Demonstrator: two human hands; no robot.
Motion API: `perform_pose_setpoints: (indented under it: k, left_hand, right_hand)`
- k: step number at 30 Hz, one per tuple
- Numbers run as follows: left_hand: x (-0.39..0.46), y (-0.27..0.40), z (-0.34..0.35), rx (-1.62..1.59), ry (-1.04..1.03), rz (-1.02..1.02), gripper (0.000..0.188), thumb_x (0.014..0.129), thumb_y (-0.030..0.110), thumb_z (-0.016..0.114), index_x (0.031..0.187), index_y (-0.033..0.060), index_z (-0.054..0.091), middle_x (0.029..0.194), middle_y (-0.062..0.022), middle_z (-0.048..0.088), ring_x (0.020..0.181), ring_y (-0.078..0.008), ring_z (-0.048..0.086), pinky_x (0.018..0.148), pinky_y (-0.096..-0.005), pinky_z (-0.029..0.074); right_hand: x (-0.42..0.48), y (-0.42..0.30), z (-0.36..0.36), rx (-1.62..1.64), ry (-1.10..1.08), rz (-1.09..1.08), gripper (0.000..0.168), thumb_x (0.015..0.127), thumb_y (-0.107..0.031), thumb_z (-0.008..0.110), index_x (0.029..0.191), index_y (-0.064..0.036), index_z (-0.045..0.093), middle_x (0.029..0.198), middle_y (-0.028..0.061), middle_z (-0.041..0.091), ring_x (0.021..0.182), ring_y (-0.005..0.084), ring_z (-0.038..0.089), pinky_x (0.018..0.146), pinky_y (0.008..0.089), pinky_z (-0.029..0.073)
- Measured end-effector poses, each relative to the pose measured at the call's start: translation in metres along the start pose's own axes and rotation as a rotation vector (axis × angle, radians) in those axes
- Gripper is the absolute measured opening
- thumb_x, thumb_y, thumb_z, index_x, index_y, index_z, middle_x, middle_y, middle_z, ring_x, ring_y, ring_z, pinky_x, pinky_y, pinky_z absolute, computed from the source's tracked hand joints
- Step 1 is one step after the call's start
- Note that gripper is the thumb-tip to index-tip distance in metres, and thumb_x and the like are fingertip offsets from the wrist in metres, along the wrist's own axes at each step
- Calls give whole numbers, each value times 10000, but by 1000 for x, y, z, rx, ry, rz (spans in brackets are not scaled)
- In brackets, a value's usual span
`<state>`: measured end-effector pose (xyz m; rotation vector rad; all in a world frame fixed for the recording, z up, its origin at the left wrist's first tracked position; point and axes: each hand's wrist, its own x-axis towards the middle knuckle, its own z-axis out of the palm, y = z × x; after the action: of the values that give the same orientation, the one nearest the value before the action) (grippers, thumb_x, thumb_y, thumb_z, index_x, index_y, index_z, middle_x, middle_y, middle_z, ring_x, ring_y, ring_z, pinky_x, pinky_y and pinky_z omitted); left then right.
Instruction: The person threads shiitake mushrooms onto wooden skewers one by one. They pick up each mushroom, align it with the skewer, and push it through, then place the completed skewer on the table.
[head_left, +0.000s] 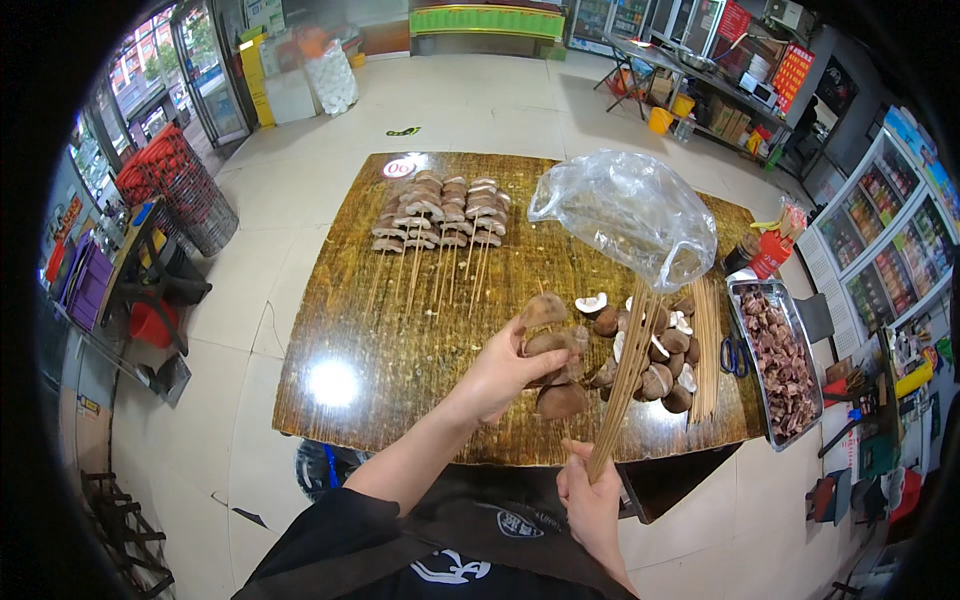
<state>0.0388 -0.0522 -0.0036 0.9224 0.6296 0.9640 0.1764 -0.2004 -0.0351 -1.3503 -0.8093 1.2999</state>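
My left hand (504, 369) grips brown mushroom caps (552, 343) threaded on a bamboo skewer, its thumb across one cap. Lower down, my right hand (589, 487) is closed around a bundle of bare bamboo skewers (624, 379) and the lower end of the skewer with the caps. Loose mushrooms (656, 381), some showing white undersides, lie on the wooden table (360, 330) behind and right of the bundle. Finished-looking mushroom skewers (442, 214) lie stacked at the table's back left, sticks towards me.
A clear plastic bag (626, 214) lies at the back right. More bare skewers (703, 352), blue-handled scissors (734, 355) and a metal tray of meat pieces (776, 364) are along the right side. A dark jar (741, 253) and a red container of sticks (771, 255) stand behind the tray.
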Motion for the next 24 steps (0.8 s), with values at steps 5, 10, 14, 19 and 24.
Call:
perform_pose_setpoints:
  k: [5, 10, 14, 19, 24]
  left_hand:
    - [4, -2, -2, -66, 13, -42, 453, 879, 22, 615, 1289, -21, 427, 1114, -114, 623, 1041, -195, 622, 911, -325, 505]
    - [8, 1, -5, -27, 3, -33, 433, 883, 56, 627, 1266, -34, 448, 1110, -122, 622, 1012, -196, 634, 901, -323, 510]
    - [7, 4, 0, 35, -29, 18, 471, 886, 58, 619, 1292, -34, 400, 1118, -142, 618, 1019, -219, 629, 911, -345, 509]
    - [-7, -11, 5, 25, -101, -106, 548, 878, 59, 635, 1331, -15, 335, 1113, -158, 618, 1022, -232, 628, 902, -353, 519]
    - [-3, -13, 4, 19, -103, -134, 442, 868, 95, 666, 1238, -28, 457, 1099, -111, 634, 1015, -172, 623, 897, -298, 501]
  right_hand:
    - [-1, 1, 0, 48, -35, 25, 225, 982, -101, 458, 1147, 47, 495, 638, 3, 470, 548, 65, 429, 493, 216, 345]
    - [-2, 3, 0, 60, -45, 1, 223, 984, -106, 456, 1146, 43, 492, 634, 4, 468, 539, 65, 421, 484, 218, 339]
    - [-1, 2, 0, 73, -21, 25, 223, 985, -111, 459, 1145, 39, 492, 633, 2, 467, 536, 64, 420, 481, 216, 337]
    - [-1, -1, 4, 65, 2, 25, 221, 982, -114, 465, 1146, 33, 491, 633, 0, 469, 536, 61, 419, 481, 213, 334]
    - [-1, 2, 3, 75, -12, -9, 226, 982, -121, 469, 1151, 29, 489, 630, -3, 470, 533, 59, 417, 480, 212, 333]
